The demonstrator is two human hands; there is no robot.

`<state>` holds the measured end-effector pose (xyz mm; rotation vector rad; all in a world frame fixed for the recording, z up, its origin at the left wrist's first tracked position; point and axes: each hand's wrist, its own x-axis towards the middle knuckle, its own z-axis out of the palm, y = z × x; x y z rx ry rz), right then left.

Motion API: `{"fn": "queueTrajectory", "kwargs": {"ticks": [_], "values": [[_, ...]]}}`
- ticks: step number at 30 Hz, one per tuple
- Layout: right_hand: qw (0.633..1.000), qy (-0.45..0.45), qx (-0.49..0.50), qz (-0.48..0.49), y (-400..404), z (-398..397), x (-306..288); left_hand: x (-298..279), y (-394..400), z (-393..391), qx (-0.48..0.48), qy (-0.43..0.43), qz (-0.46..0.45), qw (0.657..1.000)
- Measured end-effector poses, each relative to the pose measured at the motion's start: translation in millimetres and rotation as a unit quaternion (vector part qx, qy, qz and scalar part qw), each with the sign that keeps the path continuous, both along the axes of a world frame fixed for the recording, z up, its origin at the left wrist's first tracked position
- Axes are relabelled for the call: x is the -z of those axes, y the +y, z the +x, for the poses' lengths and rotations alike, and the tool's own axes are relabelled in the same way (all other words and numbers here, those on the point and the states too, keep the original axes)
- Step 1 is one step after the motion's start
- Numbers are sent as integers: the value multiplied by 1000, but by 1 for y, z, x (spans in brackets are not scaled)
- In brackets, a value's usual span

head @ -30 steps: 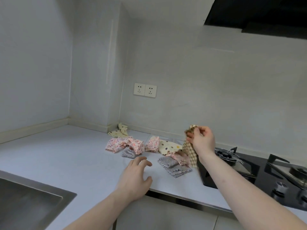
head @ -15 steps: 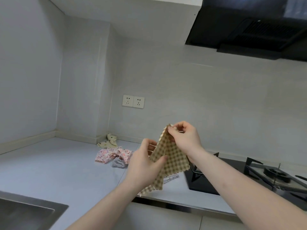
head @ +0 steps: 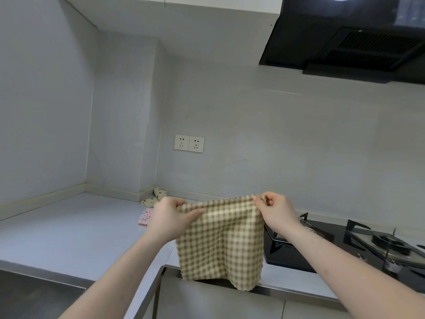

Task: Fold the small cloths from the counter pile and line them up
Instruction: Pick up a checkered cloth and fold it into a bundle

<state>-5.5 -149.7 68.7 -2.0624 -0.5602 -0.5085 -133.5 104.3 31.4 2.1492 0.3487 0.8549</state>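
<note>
Head view: left hand [head: 169,217] and right hand [head: 274,211] each pinch a top corner of the checked cloth [head: 222,240], hanging spread above the counter [head: 76,229] edge. Step: opening out; next, probably bring corners together evenly.

Checked beige cloth [head: 220,242], hanging unfolded

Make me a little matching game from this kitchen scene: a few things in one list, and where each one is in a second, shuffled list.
Things:
1. checked cloth
2. pink cloth
3. wall sockets
4. gas hob

Places:
A. on the back wall above the counter
B. lying on the counter, partly hidden by the left hand
C. held up by its top corners in both hands
D. set into the counter below the right hand

Pairs: 1-C, 2-B, 3-A, 4-D
</note>
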Motion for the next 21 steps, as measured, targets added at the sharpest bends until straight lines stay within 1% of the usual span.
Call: {"fn": "queueTrajectory", "kwargs": {"ticks": [4, 6, 7, 9, 10, 12, 15, 16, 18, 19, 21], "values": [[999, 46, 9, -13, 2, 13, 6, -2, 10, -2, 39, 46, -43, 997], [998, 59, 0, -10, 7, 16, 7, -1, 12, -1, 41, 35, -63, 997], [998, 67, -9, 9, 10, 18, 7, -1, 11, 0, 42, 16, -82, 996], [993, 78, -41, 75, 18, 23, 5, -3, 8, 2, 66, -49, -131, 988], [990, 73, -51, 105, 21, 27, 4, -4, 7, 4, 74, -82, -141, 984], [988, 46, -61, 137, 24, 33, -2, -9, 5, 5, 66, -127, -117, 983], [986, 5, -69, 150, 21, 34, -8, -15, 3, 7, 65, -175, -82, 979], [986, -5, -72, 148, 17, 33, -6, -17, 2, 6, 67, -174, -73, 980], [989, -18, -71, 126, 8, 25, 1, -17, 2, 5, 83, -139, -61, 985], [992, -20, -67, 103, 1, 22, 8, -17, 3, 5, 101, -113, -62, 987], [996, -22, -64, 54, -13, 14, 24, -13, 8, 3, 147, -28, -48, 988]]}}
